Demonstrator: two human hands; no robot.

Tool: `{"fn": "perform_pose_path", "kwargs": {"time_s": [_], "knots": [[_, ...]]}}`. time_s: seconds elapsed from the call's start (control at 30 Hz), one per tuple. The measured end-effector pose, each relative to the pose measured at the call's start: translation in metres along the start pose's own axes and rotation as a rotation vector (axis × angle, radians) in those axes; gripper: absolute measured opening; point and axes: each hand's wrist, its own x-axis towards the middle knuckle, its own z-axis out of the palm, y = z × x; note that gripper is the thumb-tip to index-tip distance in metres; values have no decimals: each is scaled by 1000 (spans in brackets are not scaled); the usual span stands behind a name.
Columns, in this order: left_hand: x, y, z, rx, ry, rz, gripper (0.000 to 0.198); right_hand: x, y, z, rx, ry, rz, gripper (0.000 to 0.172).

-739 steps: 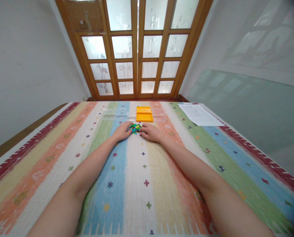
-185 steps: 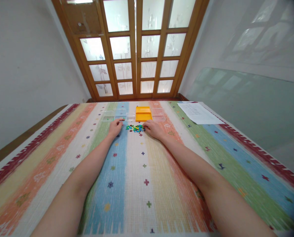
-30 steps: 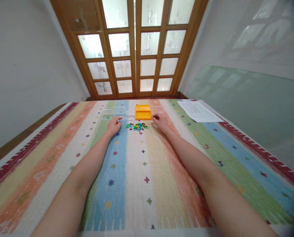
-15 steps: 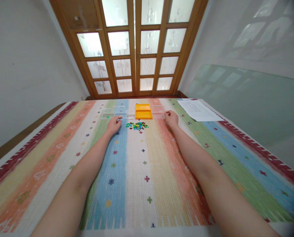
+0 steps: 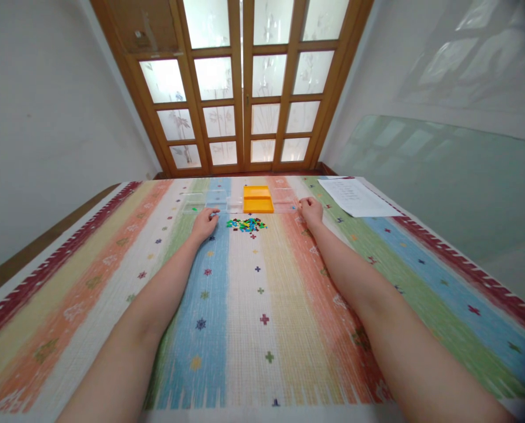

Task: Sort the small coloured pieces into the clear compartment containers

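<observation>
Small green, blue, yellow and dark pieces lie in a loose pile on the patterned cloth. Just left of it, my left hand rests by the front edge of clear compartments, its fingers curled together; what they hold, if anything, is too small to name. A green piece sits in those compartments. On the other side, my right hand is pinched closed at the right end of a clear tray, its fingertip contents hidden. A small blue piece lies beside these fingertips.
Behind the pile stands a two-part orange tray, between the clear containers. A printed white sheet lies at the far right of the table. Glazed wooden doors rise beyond the table's far edge.
My right hand has drawn slightly right and back from the clear tray, and the blue piece now shows beside its fingertips. My left hand has stayed nearly still.
</observation>
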Motion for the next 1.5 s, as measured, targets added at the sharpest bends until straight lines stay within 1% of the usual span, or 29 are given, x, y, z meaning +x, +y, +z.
{"fn": "perform_pose_path", "kwargs": {"time_s": [0.1, 0.2, 0.3, 0.37, 0.43, 0.47, 0.57, 0.6, 0.63, 0.67, 0.73, 0.87, 1.0, 1.27, 1.5], "knots": [[0, -1, 0, 3, 6, -2, 29, -2, -1, -1, 8, -7, 9, 32], [-1, 1, 0, 18, -4, -10, 30, -8, -7, -6, 4, 16, -7, 35], [-1, 3, 0, 24, -12, -16, 30, -16, -20, -11, -40, 33, -85, 34], [-1, 4, -1, 19, -10, -8, 29, -22, -30, -11, -86, -12, -179, 32], [-1, 4, -1, 18, -9, 2, 29, -28, -42, -8, -95, -122, -313, 28], [-1, 4, -1, 21, -11, 3, 29, -32, -47, -6, -85, -200, -386, 26], [-1, 5, -2, 43, -27, -7, 30, -44, -58, 2, -57, -520, -571, 17], [-1, 5, -1, 49, -32, -11, 31, -48, -60, 4, -56, -614, -607, 14], [-1, 4, -1, 53, -35, -12, 31, -51, -62, 5, -58, -681, -628, 11], [0, 4, -1, 54, -36, -10, 31, -54, -62, 6, -62, -727, -638, 10], [0, 2, 0, 54, -36, 1, 31, -57, -63, 7, -79, -776, -643, 10], [1, 0, 1, 48, -32, 31, 31, -58, -66, 5, -146, -827, -671, 10], [0, 0, 2, 54, -30, 36, 30, -60, -70, 5, -201, -835, -691, 7], [-1, 3, 0, 94, -49, 30, 32, -63, -75, 2, -137, -862, -725, 11], [-1, 5, 0, 105, -54, 18, 31, -64, -76, 1, -116, -869, -704, 11]]}}
